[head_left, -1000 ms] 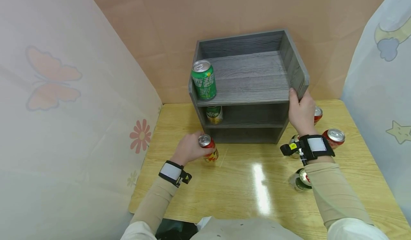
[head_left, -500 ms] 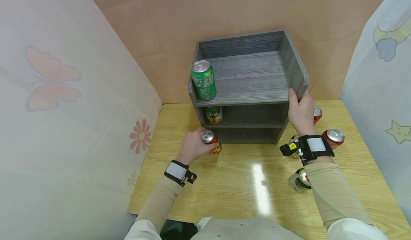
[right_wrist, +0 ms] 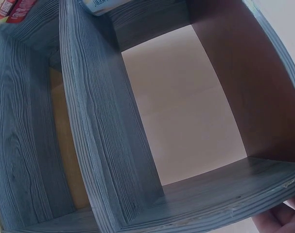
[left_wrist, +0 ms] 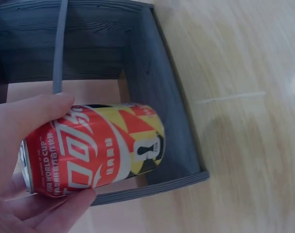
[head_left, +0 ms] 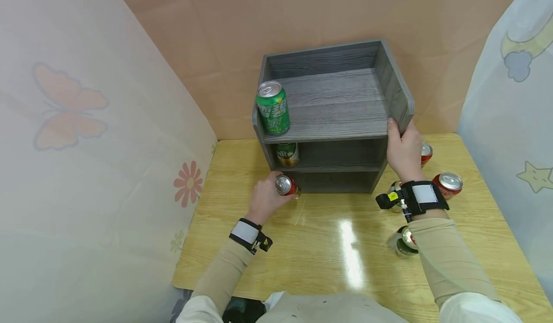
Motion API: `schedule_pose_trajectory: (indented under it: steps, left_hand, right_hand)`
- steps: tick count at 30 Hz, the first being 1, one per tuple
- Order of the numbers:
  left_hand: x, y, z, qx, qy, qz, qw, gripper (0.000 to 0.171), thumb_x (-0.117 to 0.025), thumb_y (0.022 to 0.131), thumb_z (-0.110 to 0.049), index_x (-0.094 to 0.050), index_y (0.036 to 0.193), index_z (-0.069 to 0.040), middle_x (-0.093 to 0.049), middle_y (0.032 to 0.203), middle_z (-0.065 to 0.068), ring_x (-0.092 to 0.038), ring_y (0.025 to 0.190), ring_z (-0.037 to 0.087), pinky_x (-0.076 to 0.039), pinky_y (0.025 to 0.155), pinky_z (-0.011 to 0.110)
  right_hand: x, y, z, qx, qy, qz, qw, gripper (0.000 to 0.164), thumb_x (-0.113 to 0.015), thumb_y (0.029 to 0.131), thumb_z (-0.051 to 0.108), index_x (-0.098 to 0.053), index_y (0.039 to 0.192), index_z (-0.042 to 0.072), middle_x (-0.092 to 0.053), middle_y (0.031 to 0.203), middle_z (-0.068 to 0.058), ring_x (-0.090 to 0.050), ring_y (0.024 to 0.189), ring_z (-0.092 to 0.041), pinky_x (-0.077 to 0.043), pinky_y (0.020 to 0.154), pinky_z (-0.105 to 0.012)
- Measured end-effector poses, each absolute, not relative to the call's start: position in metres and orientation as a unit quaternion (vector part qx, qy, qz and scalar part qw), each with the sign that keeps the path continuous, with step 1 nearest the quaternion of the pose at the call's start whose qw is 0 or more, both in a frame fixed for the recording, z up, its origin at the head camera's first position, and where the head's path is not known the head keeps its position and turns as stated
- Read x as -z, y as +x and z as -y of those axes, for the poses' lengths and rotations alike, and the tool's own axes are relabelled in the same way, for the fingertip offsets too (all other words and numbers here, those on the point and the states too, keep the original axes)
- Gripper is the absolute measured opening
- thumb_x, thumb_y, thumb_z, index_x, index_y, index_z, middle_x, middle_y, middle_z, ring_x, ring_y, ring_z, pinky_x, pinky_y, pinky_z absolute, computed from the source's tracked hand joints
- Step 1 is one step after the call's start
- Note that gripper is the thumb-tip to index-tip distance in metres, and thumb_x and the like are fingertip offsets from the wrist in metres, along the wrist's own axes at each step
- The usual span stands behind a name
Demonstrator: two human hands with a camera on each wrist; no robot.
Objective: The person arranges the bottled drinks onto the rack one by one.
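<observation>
My left hand (head_left: 264, 200) grips a red and yellow soda can (left_wrist: 94, 150) around its upper body. In the head view the can is at the lower left front of a grey wooden shelf unit (head_left: 337, 97); in the left wrist view it overlaps the bottom compartment. My right hand (head_left: 405, 152) holds the unit's right side panel, thumb at the front edge. Its fingers (right_wrist: 278, 218) show at the corner of the right wrist view. A green can (head_left: 273, 109) stands at the left of the top level. Below it, a green and gold can (head_left: 288, 154) sits on the middle level.
On the table (head_left: 319, 256), right of the unit, stand a red can (head_left: 448, 185) and another red can (head_left: 426, 153) partly behind my right hand. A dark green and pale can (head_left: 403, 243) is beside my right forearm. Fabric walls (head_left: 129, 179) enclose the table.
My left hand has moved the soda can forward and slightly right, toward the shelf unit's bottom compartment. The right hand stays on the side panel.
</observation>
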State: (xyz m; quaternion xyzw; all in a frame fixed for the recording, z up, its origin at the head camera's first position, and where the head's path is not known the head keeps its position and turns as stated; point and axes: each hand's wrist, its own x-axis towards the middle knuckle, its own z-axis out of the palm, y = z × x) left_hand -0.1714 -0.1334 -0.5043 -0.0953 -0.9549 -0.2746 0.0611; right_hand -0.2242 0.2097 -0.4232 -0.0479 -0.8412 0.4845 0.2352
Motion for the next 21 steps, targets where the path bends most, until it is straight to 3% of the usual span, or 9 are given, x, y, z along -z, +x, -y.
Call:
schedule_pose_trajectory:
  steps: [6, 14, 21]
  left_hand:
    - [0.511, -0.168, 0.127, 0.293, -0.091, 0.949, 0.077, 0.072, -0.095, 0.072, -0.027, -0.059, 0.129, -0.002, -0.072, 0.110, 0.016, -0.072, 0.094, 0.027, -0.057, 0.078, 0.037]
    - [0.528, -0.164, 0.117, 0.321, -0.087, 0.935, 0.119, 0.075, -0.096, 0.069, -0.010, -0.057, 0.133, -0.003, -0.068, 0.117, 0.018, -0.068, 0.105, 0.031, -0.055, 0.085, 0.041]
    - [0.545, -0.165, 0.109, 0.325, -0.089, 0.929, 0.155, 0.073, -0.095, 0.070, -0.007, -0.057, 0.133, -0.001, -0.066, 0.120, 0.020, -0.067, 0.107, 0.033, -0.055, 0.086, 0.042]
  right_hand:
    - [0.422, -0.224, -0.210, -0.486, -0.045, 0.841, 0.231, 0.053, -0.041, 0.108, 0.042, -0.053, 0.130, -0.005, -0.061, 0.118, -0.022, -0.054, 0.101, -0.031, -0.038, 0.083, -0.038]
    - [0.423, -0.224, -0.208, -0.494, -0.040, 0.838, 0.230, 0.054, -0.041, 0.108, 0.043, -0.053, 0.130, -0.006, -0.061, 0.123, -0.024, -0.056, 0.110, -0.035, -0.040, 0.090, -0.052]
    - [0.422, -0.223, -0.209, -0.497, -0.041, 0.836, 0.229, 0.055, -0.041, 0.108, 0.043, -0.052, 0.132, -0.005, -0.060, 0.123, -0.024, -0.056, 0.109, -0.034, -0.039, 0.090, -0.052]
